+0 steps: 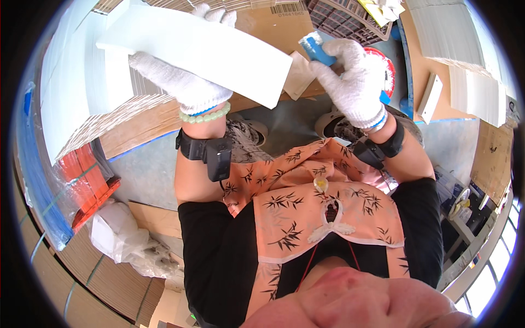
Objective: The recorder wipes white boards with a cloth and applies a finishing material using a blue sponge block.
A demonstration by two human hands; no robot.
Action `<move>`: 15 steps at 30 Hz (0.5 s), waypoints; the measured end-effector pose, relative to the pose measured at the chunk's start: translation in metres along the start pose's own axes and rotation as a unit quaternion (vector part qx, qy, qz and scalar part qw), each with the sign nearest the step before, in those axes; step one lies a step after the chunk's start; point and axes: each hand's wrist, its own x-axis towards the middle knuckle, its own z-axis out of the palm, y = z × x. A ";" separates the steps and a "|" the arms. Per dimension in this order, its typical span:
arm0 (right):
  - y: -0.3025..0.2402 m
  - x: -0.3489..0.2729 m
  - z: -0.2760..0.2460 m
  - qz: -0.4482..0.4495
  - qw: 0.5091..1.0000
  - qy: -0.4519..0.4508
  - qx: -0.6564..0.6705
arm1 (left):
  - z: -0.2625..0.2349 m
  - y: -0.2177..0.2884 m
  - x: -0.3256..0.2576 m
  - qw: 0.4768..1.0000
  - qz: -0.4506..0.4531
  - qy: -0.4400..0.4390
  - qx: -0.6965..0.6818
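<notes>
My gloved left hand (188,87) is closed round a long white board (208,57), its thumb under the near edge and its fingertips showing past the far edge. The board is held tilted above the work surface. To its right, my gloved right hand (355,82) pinches a blue scraper (317,48) with white paste along its tip. The scraper is apart from the board. Behind the right hand stands a red-rimmed tub (391,71) with white material on its inner side, mostly hidden by that hand. A small pale piece (299,75) lies between the hands.
Tall stacks of white boards stand at the left (71,82) and far right (445,33). A narrow white strip (430,97) lies by the right stack. A dark plastic crate (342,19) is at the back. Orange wrapped material (85,175) sits at lower left.
</notes>
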 end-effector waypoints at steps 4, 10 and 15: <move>-0.001 0.004 -0.006 0.010 1.000 0.009 0.009 | -0.043 0.018 0.008 0.984 -0.088 -0.154 0.004; 0.021 0.007 -0.020 0.123 0.991 0.033 0.047 | 0.000 -0.019 0.003 0.923 0.119 0.198 0.308; 0.025 0.007 -0.019 0.138 0.983 0.060 0.106 | 0.001 -0.016 0.002 0.978 0.035 0.137 0.151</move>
